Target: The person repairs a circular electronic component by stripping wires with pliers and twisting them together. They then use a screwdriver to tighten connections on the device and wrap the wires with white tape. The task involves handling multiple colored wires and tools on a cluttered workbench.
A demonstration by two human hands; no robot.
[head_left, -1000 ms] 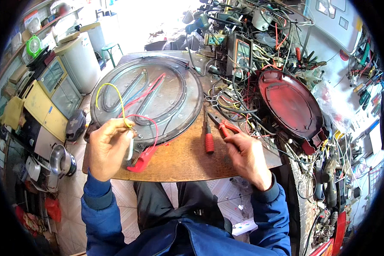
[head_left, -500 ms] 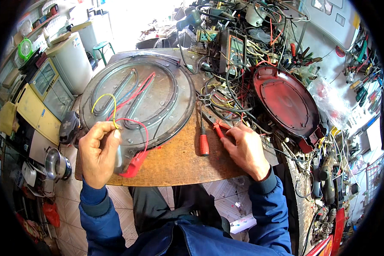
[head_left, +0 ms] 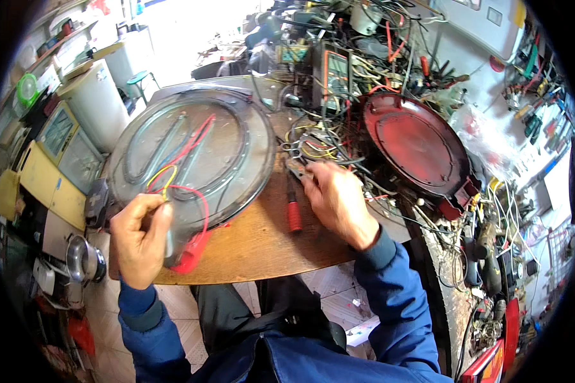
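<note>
One yellow wire, its end pinched by our left hand, arcs above the round grey plate on the table; our right hand partly covers the pliers, how tightly its grip closes we cannot tell.

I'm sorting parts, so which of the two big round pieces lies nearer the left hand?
The grey disc, just beyond the left hand; the other, a dark red shell, lies farther off, past the right hand.
</note>
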